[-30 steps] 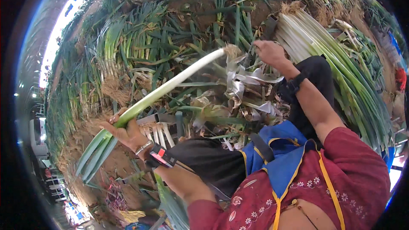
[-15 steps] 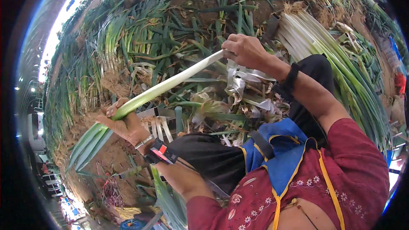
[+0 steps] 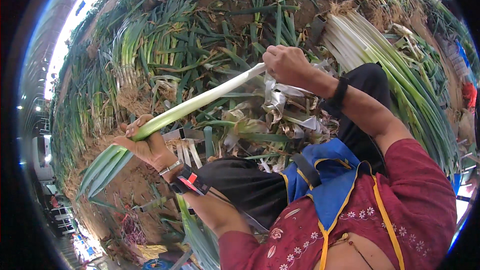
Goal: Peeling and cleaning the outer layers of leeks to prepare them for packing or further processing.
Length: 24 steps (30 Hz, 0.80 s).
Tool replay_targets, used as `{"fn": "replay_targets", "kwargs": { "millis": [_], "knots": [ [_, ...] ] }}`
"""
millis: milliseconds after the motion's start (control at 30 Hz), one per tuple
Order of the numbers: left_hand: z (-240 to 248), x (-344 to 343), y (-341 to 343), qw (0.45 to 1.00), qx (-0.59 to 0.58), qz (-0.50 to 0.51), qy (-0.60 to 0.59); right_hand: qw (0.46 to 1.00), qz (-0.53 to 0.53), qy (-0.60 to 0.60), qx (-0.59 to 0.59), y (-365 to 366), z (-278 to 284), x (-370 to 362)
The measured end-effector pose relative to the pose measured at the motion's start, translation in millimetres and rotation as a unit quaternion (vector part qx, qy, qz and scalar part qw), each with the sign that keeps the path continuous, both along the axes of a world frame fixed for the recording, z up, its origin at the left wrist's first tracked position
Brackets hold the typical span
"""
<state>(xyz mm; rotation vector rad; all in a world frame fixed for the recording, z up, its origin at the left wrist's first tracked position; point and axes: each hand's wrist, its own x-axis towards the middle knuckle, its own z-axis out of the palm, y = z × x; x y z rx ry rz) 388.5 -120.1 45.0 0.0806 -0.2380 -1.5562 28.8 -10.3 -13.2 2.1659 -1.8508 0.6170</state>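
A long large green onion (image 3: 205, 98) slants across the front of me, white end up to the right and green leaves (image 3: 102, 170) fanned out at the lower left. My left hand (image 3: 145, 142) is wrapped round its stalk just above the leaves. At the white end my right hand (image 3: 289, 65) is closed, its fingers pinched on the tip; the root end is hidden behind them. Under the stalk lie peeled whitish skins (image 3: 276, 102) and loose leaves. To the right, beside my knee, rests a bundle of cleaned green onions (image 3: 370, 45), white ends and roots facing away.
Heaps of unpeeled green onions (image 3: 145, 45) cover the soil at the left and far side. A metal bar (image 3: 186, 134) stands by my left wrist, with several white stalks (image 3: 187, 152) beside it. More leaves (image 3: 197, 240) lie at the lower left, near purplish strands (image 3: 132, 232).
My right hand has turned slightly and shifted a little toward me at the white end. The left hand keeps its hold on the green onion, nearly unmoved.
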Motion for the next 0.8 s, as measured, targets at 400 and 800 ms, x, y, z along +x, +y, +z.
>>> {"fn": "replay_targets", "kwargs": {
  "millis": [400,800],
  "knots": [
    [-8,17,-6,0.996,-0.072,0.011,0.042,0.607,-0.084,-0.788,0.056,-4,-11,-54],
    [-14,19,-11,0.997,-0.072,0.005,0.016,0.98,-0.005,-0.174,-0.098,15,21,-37]
  ]
}}
